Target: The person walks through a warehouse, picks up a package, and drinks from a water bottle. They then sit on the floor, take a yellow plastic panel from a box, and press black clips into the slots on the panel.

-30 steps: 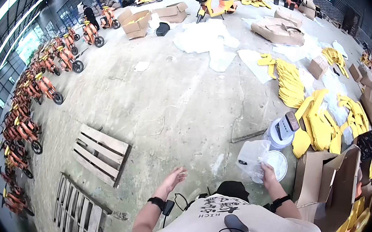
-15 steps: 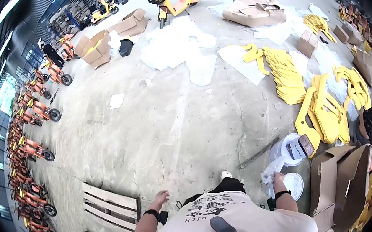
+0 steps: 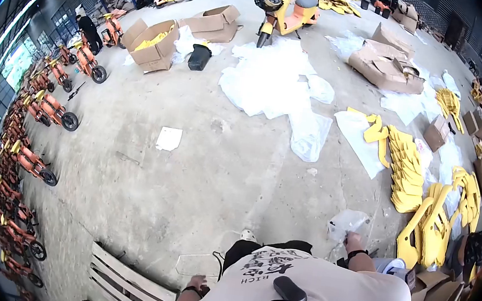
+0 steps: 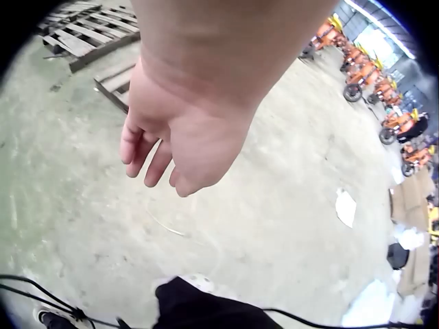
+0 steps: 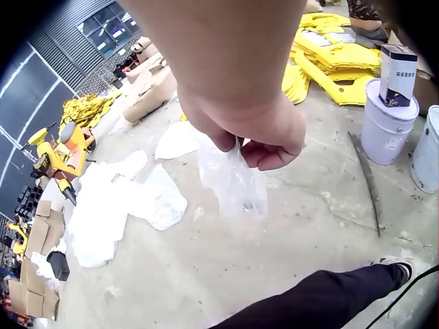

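My right hand [image 3: 353, 242] pinches the top of a clear plastic bag [image 3: 347, 223], which hangs from the fingers. In the right wrist view, thumb and fingertips close on the bag's gathered edge, and a small dark spot shows low in the bag [image 5: 230, 181]. My left hand [image 4: 188, 130] hangs at my side, fingers loosely bent with nothing in them. Below it lies bare concrete floor. In the head view this hand [image 3: 197, 282] is near a wooden pallet [image 3: 130, 283].
White plastic sheets [image 3: 267, 76] lie on the floor ahead, before a yellow scooter [image 3: 289, 16]. Stacked yellow panels [image 3: 405, 169] are at right, near a lidded bucket [image 5: 387, 130] with a box [image 5: 398, 75] on it. Orange scooters [image 3: 31, 162] line the left.
I have walked forward, and the buckets and carton have slipped back beside my right side. The bag has travelled along in my right hand. My left hand has swung back.
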Tool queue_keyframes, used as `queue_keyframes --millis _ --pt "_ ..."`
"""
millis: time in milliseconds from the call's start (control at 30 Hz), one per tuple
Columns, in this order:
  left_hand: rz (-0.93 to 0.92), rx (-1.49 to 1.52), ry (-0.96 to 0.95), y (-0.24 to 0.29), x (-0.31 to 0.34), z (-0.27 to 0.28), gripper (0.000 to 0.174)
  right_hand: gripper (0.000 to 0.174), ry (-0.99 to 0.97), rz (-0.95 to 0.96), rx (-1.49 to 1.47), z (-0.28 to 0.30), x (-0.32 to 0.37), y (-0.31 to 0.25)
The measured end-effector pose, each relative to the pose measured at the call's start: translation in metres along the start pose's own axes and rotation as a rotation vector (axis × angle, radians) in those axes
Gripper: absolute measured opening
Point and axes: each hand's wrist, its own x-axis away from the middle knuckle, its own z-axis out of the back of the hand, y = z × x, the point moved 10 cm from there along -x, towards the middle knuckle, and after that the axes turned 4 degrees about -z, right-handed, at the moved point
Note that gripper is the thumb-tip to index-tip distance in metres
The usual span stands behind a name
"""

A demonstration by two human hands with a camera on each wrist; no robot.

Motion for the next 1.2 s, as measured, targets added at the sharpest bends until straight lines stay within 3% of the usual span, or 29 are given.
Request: queue_keyframes --millis 67,100,133,200,267,400,433,500,533,667,700,733,800,833,867,900,967,1000,1033,1100,1133,1167,1200 --pt "-0.026 0.281 0.141 0.122 -0.066 0.073 0.023 0.012 -0.037 0.013 -0.009 -0.064 0.004 -0.026" --pt "-0.507 -0.083 0.178 0.201 -0.130 0.116 0.025 0.012 -0.042 0.000 -0.013 -0.089 0.008 -0.038" --pt "-0.316 0.324 0.239 0.279 -0.110 0.147 0.030 0.013 -0.085 0.014 -0.014 -0.118 0.004 -0.050" --pt "-0.454 0.322 0.208 0.441 -0.101 0.199 0.040 0.014 -0.134 0.013 -0.034 -0.185 0.009 -0.062" --pt "-0.670 0.273 0.171 0.573 -0.100 0.241 0.040 0.015 -0.051 -0.062 -0.048 -0.238 0.015 -0.077" --pt "-0.859 0.175 0.108 0.713 -0.137 0.299 0.040 0.015 -0.057 -0.149 0.032 -0.357 -0.017 -0.081" --pt "-0.845 0.172 0.128 0.719 -0.159 0.316 0.040 0.015 -0.073 -0.162 0.045 -0.392 -0.016 -0.094" --pt "-0.634 0.146 0.109 0.692 -0.201 0.342 0.041 0.014 -0.018 -0.237 0.133 -0.448 -0.007 -0.113" --pt "-0.497 0.142 0.144 0.666 -0.215 0.358 0.041 0.012 -0.046 -0.271 0.079 -0.481 -0.033 -0.110" --pt "-0.105 0.244 0.202 0.537 -0.228 0.406 0.035 0.008 -0.137 -0.187 0.197 -0.628 -0.013 -0.207" --pt "-0.502 -0.184 0.094 0.525 -0.244 0.409 0.028 0.008 -0.176 -0.162 0.213 -0.668 -0.009 -0.232" --pt "-0.484 -0.166 0.087 0.506 -0.242 0.407 0.028 0.009 -0.244 -0.134 0.197 -0.709 -0.009 -0.255" --pt "0.371 0.651 0.201 0.401 -0.237 0.400 0.022 0.015 -0.339 -0.077 0.191 -0.789 -0.013 -0.295" --pt "0.290 0.679 0.251 0.422 -0.227 0.404 0.028 0.025 -0.365 -0.049 0.201 -0.826 -0.011 -0.316" --pt "0.291 0.487 0.127 0.413 -0.238 0.409 0.031 0.030 -0.333 -0.019 0.242 -0.856 -0.007 -0.334" --pt "0.122 -0.031 -0.017 0.436 -0.248 0.422 0.036 0.035 -0.301 0.010 0.281 -0.884 -0.004 -0.351" --pt "0.006 -0.363 -0.113 0.489 -0.267 0.438 0.045 0.037 -0.295 0.064 0.343 -0.938 -0.007 -0.380" --pt "0.006 -0.351 -0.122 0.515 -0.286 0.454 0.050 0.034 -0.289 0.063 0.322 -0.963 -0.009 -0.391" --pt "0.060 -0.057 -0.099 0.510 -0.351 0.469 0.042 0.031 -0.280 0.061 0.299 -0.987 -0.007 -0.402" --pt "0.162 0.561 -0.009 0.573 -0.408 0.515 0.030 0.010 -0.295 0.043 0.278 -1.039 0.015 -0.429" --pt "0.097 0.561 -0.217 0.616 -0.435 0.534 0.029 0.005 -0.275 0.038 0.259 -1.055 0.023 -0.439" --pt "0.124 0.461 -0.094 0.622 -0.488 0.579 0.028 0.004 -0.308 0.023 0.194 -1.078 0.036 -0.452" --pt "0.161 0.360 0.026 0.721 -0.472 0.641 0.027 0.003 -0.309 -0.005 0.200 -1.105 0.039 -0.462"
